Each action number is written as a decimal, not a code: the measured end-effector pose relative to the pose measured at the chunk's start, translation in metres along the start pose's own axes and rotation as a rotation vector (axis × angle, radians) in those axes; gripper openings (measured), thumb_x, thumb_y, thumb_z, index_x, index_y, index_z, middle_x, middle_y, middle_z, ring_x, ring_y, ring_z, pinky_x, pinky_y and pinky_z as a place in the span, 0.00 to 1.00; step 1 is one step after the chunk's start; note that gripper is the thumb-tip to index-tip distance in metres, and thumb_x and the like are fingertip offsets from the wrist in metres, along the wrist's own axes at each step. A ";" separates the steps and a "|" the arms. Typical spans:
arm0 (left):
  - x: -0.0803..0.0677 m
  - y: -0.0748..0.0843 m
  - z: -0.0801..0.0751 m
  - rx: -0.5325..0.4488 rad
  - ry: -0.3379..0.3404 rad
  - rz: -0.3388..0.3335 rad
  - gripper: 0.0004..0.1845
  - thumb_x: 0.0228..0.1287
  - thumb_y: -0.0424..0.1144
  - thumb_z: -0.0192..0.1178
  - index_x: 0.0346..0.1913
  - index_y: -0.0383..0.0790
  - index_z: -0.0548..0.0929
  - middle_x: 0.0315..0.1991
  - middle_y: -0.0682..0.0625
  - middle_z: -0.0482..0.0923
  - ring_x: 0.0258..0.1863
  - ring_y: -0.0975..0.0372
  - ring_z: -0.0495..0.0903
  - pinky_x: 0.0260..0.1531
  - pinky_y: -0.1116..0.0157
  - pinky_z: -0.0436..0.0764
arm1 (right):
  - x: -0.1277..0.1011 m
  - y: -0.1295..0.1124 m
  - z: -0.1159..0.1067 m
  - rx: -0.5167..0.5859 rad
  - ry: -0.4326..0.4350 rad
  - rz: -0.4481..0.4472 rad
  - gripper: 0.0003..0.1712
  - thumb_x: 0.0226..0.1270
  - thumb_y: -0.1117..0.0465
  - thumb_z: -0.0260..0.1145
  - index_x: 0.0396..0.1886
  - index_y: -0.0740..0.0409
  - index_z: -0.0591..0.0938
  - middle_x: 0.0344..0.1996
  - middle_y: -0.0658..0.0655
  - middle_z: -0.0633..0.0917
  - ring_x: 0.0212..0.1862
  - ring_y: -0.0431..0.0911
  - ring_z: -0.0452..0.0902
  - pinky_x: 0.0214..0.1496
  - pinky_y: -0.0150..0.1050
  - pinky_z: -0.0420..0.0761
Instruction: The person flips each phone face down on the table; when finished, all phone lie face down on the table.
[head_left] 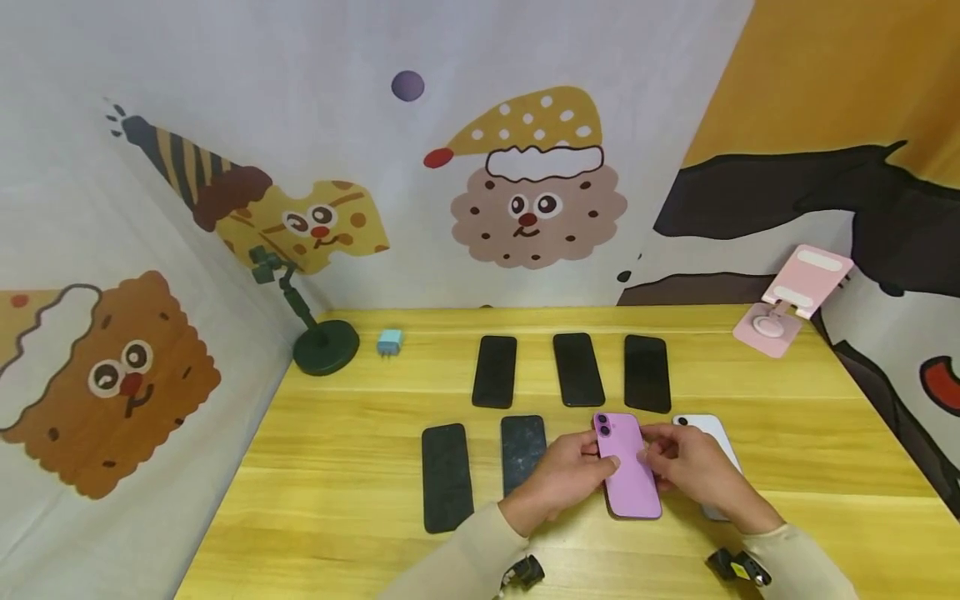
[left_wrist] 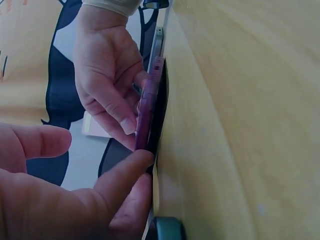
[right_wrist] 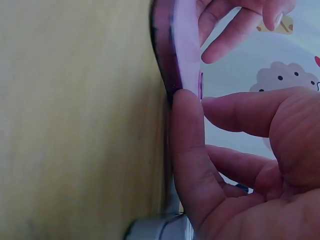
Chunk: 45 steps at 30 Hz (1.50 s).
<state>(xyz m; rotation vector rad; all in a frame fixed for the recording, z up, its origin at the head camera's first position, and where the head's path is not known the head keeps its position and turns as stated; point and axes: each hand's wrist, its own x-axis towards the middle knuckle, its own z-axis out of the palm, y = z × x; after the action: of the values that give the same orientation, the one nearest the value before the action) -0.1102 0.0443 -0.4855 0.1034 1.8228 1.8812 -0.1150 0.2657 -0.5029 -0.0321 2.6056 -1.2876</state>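
1. Our left hand [head_left: 570, 473] holds the left edge of the purple phone [head_left: 628, 467], with the fingers curled onto its side.
2. Our right hand [head_left: 690, 471] holds the right edge of the same phone, so both hands pinch it between them.
3. The purple phone lies back up on the yellow table [head_left: 337, 467], in the front row. From the wrist views it looks like it rests on the wood, maybe on a dark thing under it, but we cannot tell for sure.
4. Just right of it, a white phone [head_left: 712, 433] peeks out from under our right hand.
5. To the left lie two dark phones [head_left: 447, 475] in the front row, and three more dark phones [head_left: 577, 368] sit in the back row.
6. We think the sorting is about half done. The dark phones look set in neat rows, and the purple and white ones still look left to place.
7. Farther off stand a green stand [head_left: 324, 343], a small blue charger [head_left: 390, 342] and a pink stand [head_left: 787, 308].
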 end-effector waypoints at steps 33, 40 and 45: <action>-0.034 -0.004 -0.068 0.187 0.044 0.046 0.25 0.77 0.42 0.64 0.71 0.38 0.77 0.64 0.41 0.77 0.59 0.57 0.80 0.60 0.56 0.84 | 0.002 -0.032 0.017 -0.026 0.082 -0.117 0.25 0.70 0.57 0.76 0.62 0.64 0.85 0.33 0.52 0.89 0.30 0.39 0.83 0.28 0.35 0.84; -0.045 -0.006 -0.087 0.190 0.073 0.025 0.24 0.77 0.41 0.64 0.71 0.40 0.77 0.64 0.44 0.77 0.56 0.59 0.80 0.56 0.57 0.85 | 0.011 -0.043 0.031 0.029 0.040 -0.142 0.25 0.72 0.58 0.74 0.64 0.64 0.84 0.37 0.54 0.89 0.30 0.41 0.84 0.27 0.36 0.84; -0.052 -0.007 -0.100 0.229 0.115 0.014 0.25 0.76 0.43 0.65 0.71 0.40 0.77 0.63 0.44 0.77 0.57 0.56 0.80 0.54 0.55 0.85 | 0.017 -0.052 0.045 0.057 0.000 -0.176 0.26 0.73 0.58 0.73 0.64 0.68 0.82 0.38 0.54 0.88 0.30 0.42 0.85 0.29 0.36 0.85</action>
<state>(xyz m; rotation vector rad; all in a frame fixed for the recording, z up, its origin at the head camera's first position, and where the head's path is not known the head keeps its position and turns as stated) -0.1026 -0.0684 -0.4857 0.0893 2.1164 1.7125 -0.1261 0.1970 -0.4915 -0.2570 2.6135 -1.4183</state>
